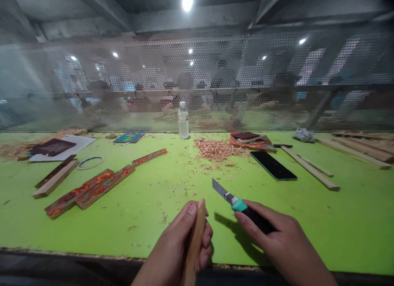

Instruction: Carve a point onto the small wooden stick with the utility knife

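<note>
the wooden stick (pixel 194 241) stands nearly upright in the left hand (pixel 178 249), whose grip is wrapped around it, thumb lying along the side near the tip. its lower end is cut off by the frame edge. just to the right of that grip, apart from the stick, the right hand (pixel 278 241) has its grip pressed around the black handle of a utility knife (pixel 238 204), teal collar showing, blade out and pointing up and left over the counter (pixel 353 228). the blade does not touch the stick.

beyond both grips, scattered wood shavings (pixel 217 149) lie in a heap, with thinner flecks spread back toward the hands. a clear plastic bottle (pixel 183 120) stands upright behind the heap, against the mesh screen (pixel 123 85). beyond the right grip and a little further right lies a dark phone (pixel 273 165), flat, then plain wooden strips (pixel 310 169) and more of them at the far right. a stack of coloured sheets (pixel 250 141) sits behind the phone.

far left of the left grip lie painted wooden strips (pixel 92 188), overlapping end to end, with plain strips (pixel 54 177), a thin ring (pixel 90 162) and dark sandpaper on white paper (pixel 53 147) beyond them. nothing lies between the two grips and the near counter edge.

behind the mesh, figures and benches are blurred and hard to make out.
</note>
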The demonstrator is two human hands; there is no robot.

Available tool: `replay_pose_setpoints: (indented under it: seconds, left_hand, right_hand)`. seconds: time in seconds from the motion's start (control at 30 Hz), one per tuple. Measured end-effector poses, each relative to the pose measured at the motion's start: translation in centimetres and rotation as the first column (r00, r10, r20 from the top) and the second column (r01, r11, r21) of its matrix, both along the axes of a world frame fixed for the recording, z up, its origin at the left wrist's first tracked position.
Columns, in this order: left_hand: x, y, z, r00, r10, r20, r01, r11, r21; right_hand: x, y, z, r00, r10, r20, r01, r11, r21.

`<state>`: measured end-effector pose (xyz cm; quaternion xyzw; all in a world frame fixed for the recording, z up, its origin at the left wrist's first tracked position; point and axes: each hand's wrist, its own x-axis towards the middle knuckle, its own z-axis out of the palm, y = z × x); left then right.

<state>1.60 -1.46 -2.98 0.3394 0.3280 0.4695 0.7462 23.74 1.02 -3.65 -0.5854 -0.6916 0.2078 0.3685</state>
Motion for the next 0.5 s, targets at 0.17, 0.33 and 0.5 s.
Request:
replay_pose_setpoints:
  seconds: [0.17, 0.33, 0.5]
  left_hand:
    - [-0.3, 0.0, 0.2, 0.997, -0.063, -0.042, 0.067, 0.993, 0.097]
    - [-0.8, -0.1, 0.1, 0.992, -0.122, -0.012, 0.123, 0.988, 0.090]
    - [-1.0, -0.1, -0.3, 0.982, -0.182, 0.057, 0.176, 0.979, 0.100]
  right_hand:
    - [-0.2, 0.1, 0.1, 0.998, -0.015, 0.067, 0.014, 1.000, 0.022]
    - [-0.5, 0.4, -0.1, 0.991, 0.005, 0.134, -0.009, 0.999, 0.033]
    - [-0.5, 0.4, -0.3, 0.979, 0.011, 0.203, -0.020, 0.999, 0.041]
